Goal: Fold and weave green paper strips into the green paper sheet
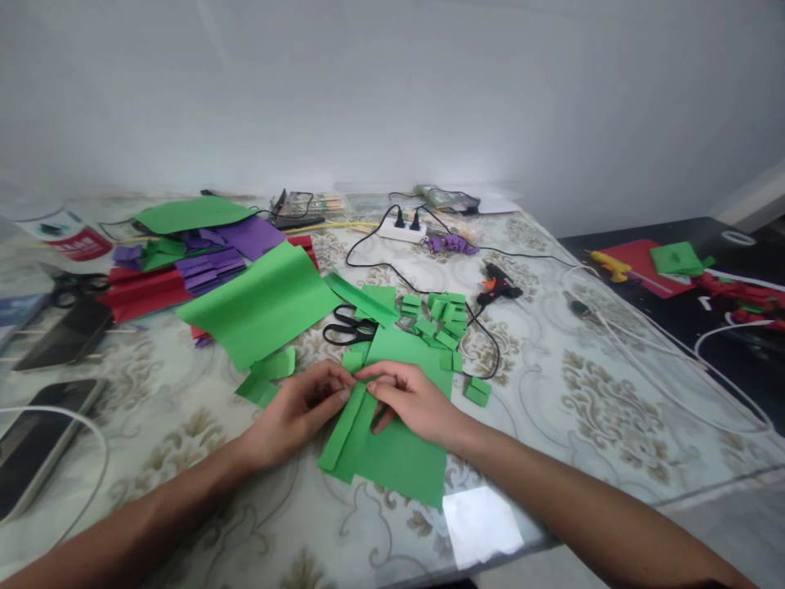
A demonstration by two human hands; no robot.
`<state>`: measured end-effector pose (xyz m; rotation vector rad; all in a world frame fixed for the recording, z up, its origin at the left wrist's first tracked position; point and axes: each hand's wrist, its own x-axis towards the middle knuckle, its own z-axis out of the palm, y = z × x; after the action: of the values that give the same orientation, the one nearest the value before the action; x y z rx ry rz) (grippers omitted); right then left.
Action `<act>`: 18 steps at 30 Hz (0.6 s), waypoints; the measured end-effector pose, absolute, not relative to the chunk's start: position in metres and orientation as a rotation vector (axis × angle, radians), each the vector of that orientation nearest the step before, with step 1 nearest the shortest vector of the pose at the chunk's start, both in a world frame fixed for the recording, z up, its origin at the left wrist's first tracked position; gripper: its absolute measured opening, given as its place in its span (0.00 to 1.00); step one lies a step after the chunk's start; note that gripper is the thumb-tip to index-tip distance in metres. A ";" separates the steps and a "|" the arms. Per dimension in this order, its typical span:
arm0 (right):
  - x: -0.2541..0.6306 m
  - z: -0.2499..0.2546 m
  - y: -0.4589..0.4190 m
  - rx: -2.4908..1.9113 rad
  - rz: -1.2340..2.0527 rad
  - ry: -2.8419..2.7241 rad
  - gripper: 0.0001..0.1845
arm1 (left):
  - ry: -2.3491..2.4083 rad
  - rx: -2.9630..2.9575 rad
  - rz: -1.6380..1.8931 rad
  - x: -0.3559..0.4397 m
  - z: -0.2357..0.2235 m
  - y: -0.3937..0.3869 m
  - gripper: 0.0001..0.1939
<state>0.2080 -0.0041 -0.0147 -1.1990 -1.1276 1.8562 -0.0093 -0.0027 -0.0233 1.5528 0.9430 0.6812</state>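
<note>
A green paper sheet [398, 458] lies flat on the patterned table [582, 393] in front of me, with a narrow folded strip [343, 429] along its left edge. My left hand [303, 409] pinches the top of that folded strip, fingers closed on the paper. My right hand [410, 401] presses down on the same sheet beside it, fingertips meeting the left hand's at the fold. Black-handled scissors [349, 327] lie just beyond my hands. Several small folded green pieces [445, 319] sit in a pile behind the sheet.
A large green sheet [263, 307] lies at left over red and purple paper stacks [184, 274]. A glue gun [500, 286], power strip [401, 231] and cables cross the far table. Two phones [42, 438] lie at left. A dark side table [705, 286] holds more paper.
</note>
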 end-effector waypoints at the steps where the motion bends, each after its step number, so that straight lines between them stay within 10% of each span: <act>1: 0.208 -0.015 -0.004 -1.190 1.852 -1.111 0.11 | 0.939 1.553 0.694 -0.009 -0.023 -0.003 0.15; 9: 0.210 -0.016 -0.003 -1.152 1.848 -1.063 0.10 | 0.843 1.787 0.809 -0.013 -0.019 -0.009 0.05; 18: 0.211 -0.019 -0.003 -1.214 1.808 -1.128 0.11 | 0.687 2.342 0.860 -0.014 -0.007 -0.019 0.29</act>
<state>0.2109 -0.0031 -0.0187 -1.2141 -1.1284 1.8082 -0.0137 -0.0186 -0.0070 2.3423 0.6870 0.8604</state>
